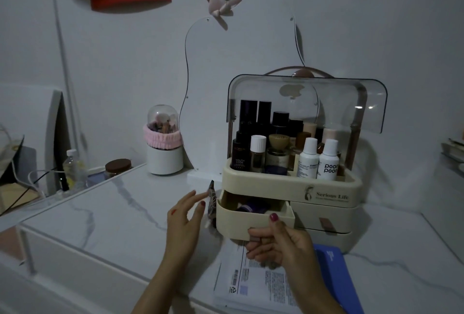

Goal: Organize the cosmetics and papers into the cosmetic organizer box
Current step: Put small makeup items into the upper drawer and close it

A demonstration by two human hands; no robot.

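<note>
A cream cosmetic organizer box [326, 189] stands on the marble table with its clear lid [308, 98] raised. Several bottles [283, 150] fill its top tray. The upper left drawer [253, 223] is pulled out, and a dark purple item [253, 207] lies inside. My right hand [278, 243] grips the drawer's front, thumb on its rim. Fingers apart, my left hand [185, 220] hovers just left of the drawer, next to a dark patterned sachet [211, 200] standing against the box. Printed papers [253, 278] lie on the table under my right hand.
A blue booklet [336, 273] lies right of the papers. A wavy mirror [213, 92] leans on the wall behind the box. A white domed brush holder with a pink band [164, 147] stands left of it. A bottle [72, 165] and a brown-lidded jar [118, 166] sit beyond the table's left edge.
</note>
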